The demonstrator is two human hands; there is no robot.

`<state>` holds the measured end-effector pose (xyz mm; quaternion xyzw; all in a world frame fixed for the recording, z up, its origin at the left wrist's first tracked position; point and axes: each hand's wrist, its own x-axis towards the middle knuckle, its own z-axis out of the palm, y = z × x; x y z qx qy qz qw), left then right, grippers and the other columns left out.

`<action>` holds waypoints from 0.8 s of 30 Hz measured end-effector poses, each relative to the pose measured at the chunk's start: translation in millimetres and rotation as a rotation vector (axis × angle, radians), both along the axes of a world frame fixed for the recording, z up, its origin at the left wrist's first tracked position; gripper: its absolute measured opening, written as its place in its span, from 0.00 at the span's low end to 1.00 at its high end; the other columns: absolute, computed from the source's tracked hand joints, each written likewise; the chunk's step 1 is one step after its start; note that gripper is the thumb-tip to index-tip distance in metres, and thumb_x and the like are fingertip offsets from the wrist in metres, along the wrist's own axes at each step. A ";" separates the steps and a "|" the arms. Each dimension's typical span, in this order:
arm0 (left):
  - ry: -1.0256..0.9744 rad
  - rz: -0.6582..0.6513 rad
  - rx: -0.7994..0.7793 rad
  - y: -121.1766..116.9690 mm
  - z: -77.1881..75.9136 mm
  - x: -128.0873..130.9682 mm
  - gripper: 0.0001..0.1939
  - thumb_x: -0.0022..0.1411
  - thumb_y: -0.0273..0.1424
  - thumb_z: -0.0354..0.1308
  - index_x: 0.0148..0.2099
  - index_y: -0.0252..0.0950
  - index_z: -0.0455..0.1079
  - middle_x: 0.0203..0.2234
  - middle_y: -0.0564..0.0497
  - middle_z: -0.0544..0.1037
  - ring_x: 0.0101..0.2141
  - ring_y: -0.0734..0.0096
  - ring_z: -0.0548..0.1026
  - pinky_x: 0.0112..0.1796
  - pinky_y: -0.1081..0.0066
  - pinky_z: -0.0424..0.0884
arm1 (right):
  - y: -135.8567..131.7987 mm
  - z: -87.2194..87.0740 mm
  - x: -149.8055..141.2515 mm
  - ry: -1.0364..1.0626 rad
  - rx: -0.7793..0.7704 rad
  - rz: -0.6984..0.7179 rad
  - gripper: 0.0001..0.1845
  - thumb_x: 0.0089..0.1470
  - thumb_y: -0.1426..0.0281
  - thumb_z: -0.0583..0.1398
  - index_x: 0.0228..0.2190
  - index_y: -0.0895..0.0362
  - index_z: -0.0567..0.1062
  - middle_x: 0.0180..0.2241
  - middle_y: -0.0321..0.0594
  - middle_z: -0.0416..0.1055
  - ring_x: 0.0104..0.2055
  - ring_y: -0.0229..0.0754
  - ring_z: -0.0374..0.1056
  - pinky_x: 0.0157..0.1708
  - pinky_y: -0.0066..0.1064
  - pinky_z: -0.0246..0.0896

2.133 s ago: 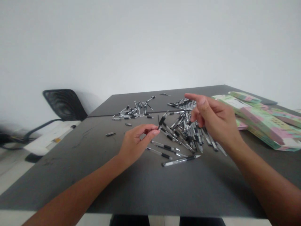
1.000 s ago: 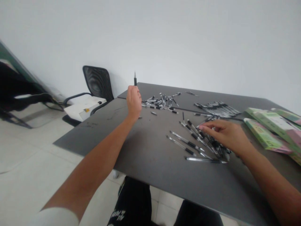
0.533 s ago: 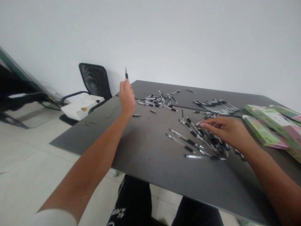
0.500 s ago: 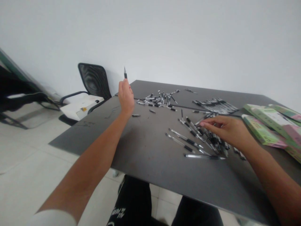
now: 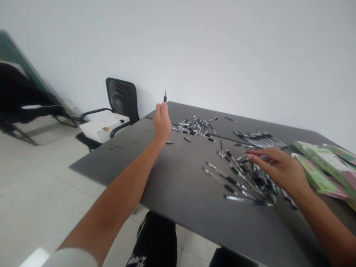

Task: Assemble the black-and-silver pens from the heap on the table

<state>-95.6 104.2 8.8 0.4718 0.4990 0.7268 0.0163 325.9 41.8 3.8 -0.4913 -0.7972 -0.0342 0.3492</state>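
My left hand [image 5: 161, 123] is raised above the far part of the table, closed around a black-tipped pen [image 5: 165, 97]. Only the pen's tip end shows above my fingers. My right hand [image 5: 278, 167] hangs with curled fingers over a loose pile of clear-barrelled pens with black grips [image 5: 257, 178], close to or touching the top pens. Nothing shows held in it. A second scattered heap of pens [image 5: 194, 128] lies further back, and a neat row of pens [image 5: 260, 135] sits behind my right hand.
The dark grey table [image 5: 194, 211] has its near edge over my black-clad legs [image 5: 155, 241]. Stacked green and pink boxes [image 5: 322, 163] lie at its right. A black mesh chair [image 5: 121, 98] holding a white box [image 5: 104, 129] stands beyond the left corner.
My left hand has moved from the pens up to the far left, holding one pen upright. My right hand has dropped onto the pile. The view has swung, shifting the table.
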 end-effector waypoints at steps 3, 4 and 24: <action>0.035 0.078 0.005 -4.2 3.7 -1.3 0.23 0.81 0.48 0.43 0.35 0.42 0.60 0.27 0.53 0.64 0.29 0.64 0.68 0.38 0.64 0.62 | 13.0 17.0 -45.1 -0.081 0.021 0.199 0.21 0.63 0.47 0.65 0.42 0.49 0.89 0.43 0.43 0.84 0.42 0.50 0.78 0.33 0.37 0.69; 0.035 0.100 0.002 -4.7 4.2 -3.1 0.23 0.81 0.49 0.42 0.35 0.42 0.60 0.26 0.54 0.64 0.29 0.64 0.67 0.37 0.64 0.61 | 19.9 25.1 -68.8 -0.130 -0.021 0.264 0.21 0.64 0.48 0.64 0.45 0.48 0.88 0.45 0.43 0.84 0.44 0.50 0.78 0.35 0.37 0.71; -0.035 0.189 -0.012 -14.1 12.7 -29.0 0.17 0.83 0.40 0.43 0.38 0.42 0.61 0.24 0.54 0.67 0.25 0.66 0.67 0.30 0.64 0.51 | 174.8 13.0 -345.9 -0.762 -0.256 0.199 0.20 0.69 0.61 0.64 0.58 0.55 0.76 0.59 0.48 0.74 0.55 0.50 0.75 0.53 0.48 0.75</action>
